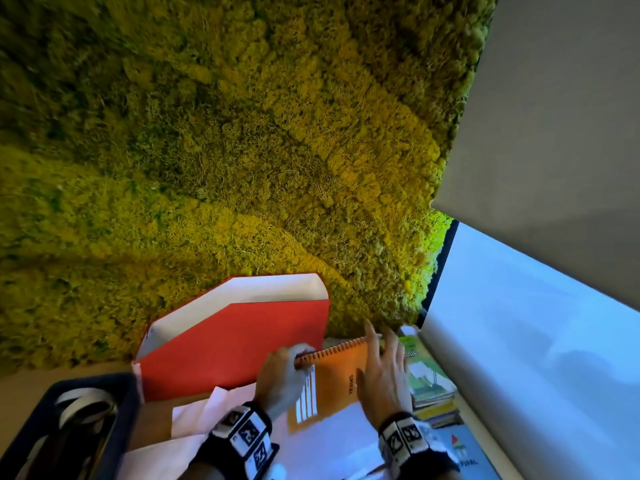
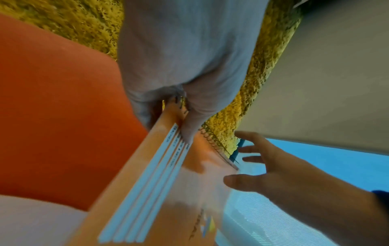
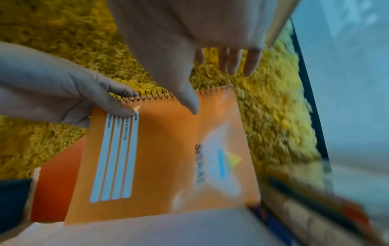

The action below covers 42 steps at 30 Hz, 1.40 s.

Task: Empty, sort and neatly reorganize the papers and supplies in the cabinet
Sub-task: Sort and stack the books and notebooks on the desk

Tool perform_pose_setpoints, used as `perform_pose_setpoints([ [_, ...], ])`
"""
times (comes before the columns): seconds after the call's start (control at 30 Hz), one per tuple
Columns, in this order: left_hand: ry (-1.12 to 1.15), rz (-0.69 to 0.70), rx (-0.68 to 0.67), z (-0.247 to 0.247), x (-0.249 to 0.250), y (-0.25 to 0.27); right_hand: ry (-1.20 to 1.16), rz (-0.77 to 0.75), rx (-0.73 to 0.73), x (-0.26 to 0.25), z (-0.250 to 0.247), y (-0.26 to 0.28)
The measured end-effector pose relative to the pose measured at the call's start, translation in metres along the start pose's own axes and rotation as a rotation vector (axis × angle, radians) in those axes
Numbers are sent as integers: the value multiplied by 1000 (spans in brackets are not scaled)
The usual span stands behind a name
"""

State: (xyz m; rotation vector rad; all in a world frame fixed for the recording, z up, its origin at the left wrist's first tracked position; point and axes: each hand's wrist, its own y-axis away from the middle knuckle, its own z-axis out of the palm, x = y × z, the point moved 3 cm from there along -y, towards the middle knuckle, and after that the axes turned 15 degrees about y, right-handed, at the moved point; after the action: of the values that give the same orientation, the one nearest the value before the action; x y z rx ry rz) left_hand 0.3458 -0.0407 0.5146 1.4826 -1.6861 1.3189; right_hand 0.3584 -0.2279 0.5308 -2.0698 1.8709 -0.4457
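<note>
- Notebook (image 1: 332, 379), orange and spiral-bound, stands between my hands; my left hand (image 1: 282, 377) pinches its coil corner, thumb on the cover.
- My right hand (image 1: 384, 379) hovers at the notebook's far edge, fingers spread, holding nothing; I judge it should steady that edge so the cover stays square while I set it down.
- Left of my left hand stands a red folder (image 1: 239, 344), white sheets inside; farther left, a dark bin (image 1: 128, 410) holds tape rolls.

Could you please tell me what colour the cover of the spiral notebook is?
The spiral notebook has an orange cover, clearest in the right wrist view.
</note>
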Motion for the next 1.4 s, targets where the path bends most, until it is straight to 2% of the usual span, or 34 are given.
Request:
perform_pose_setpoints([
  [0.07, 81, 40, -23, 0, 13, -6, 99, -127, 67, 8, -8, -8],
  [0.13, 218, 53, -52, 7, 20, -10, 110, -173, 30, 24, -18, -9],
  [0.2, 290, 78, 4, 11, 28, -12, 39, -181, -66, 40, -21, -10],
  [0.27, 278, 64, 122, 23, 34, -11, -20, -101, -108, 63, -22, -2],
  [0.33, 262, -34, 167, 42, 35, -8, -113, 43, -107, 91, -19, 9],
  [0.4, 259, -147, 79, 73, 38, -1, -192, 196, -120, 128, -8, 26],
  [0.6, 43, -380, -357, 176, 31, 44, -347, 525, -226, 219, 23, 76],
  [0.7, -114, -477, -445, 221, 24, 68, -392, 590, -341, 251, 34, 97],
  [0.8, -156, -527, -477, 248, 15, 83, -463, 577, -464, 276, 59, 113],
  [0.9, -170, -584, -479, 268, 13, 95, -399, 527, -620, 285, 63, 127],
  [1.0, -141, -638, -438, 279, 16, 104, -288, 473, -667, 285, 65, 137],
  [1.1, -106, -635, -416, 278, 20, 108, -182, 403, -720, 272, 68, 140],
  [1.27, -57, -631, -362, 267, 14, 114, -98, 385, -712, 262, 64, 139],
  [1.3, -40, -613, -321, 261, 18, 115, -84, 358, -714, 257, 63, 139],
  [1.33, -2, -603, -272, 255, 24, 116, -82, 269, -730, 250, 62, 138],
  [1.4, 47, -594, -189, 239, 32, 114, -180, 102, -837, 235, 68, 139],
])
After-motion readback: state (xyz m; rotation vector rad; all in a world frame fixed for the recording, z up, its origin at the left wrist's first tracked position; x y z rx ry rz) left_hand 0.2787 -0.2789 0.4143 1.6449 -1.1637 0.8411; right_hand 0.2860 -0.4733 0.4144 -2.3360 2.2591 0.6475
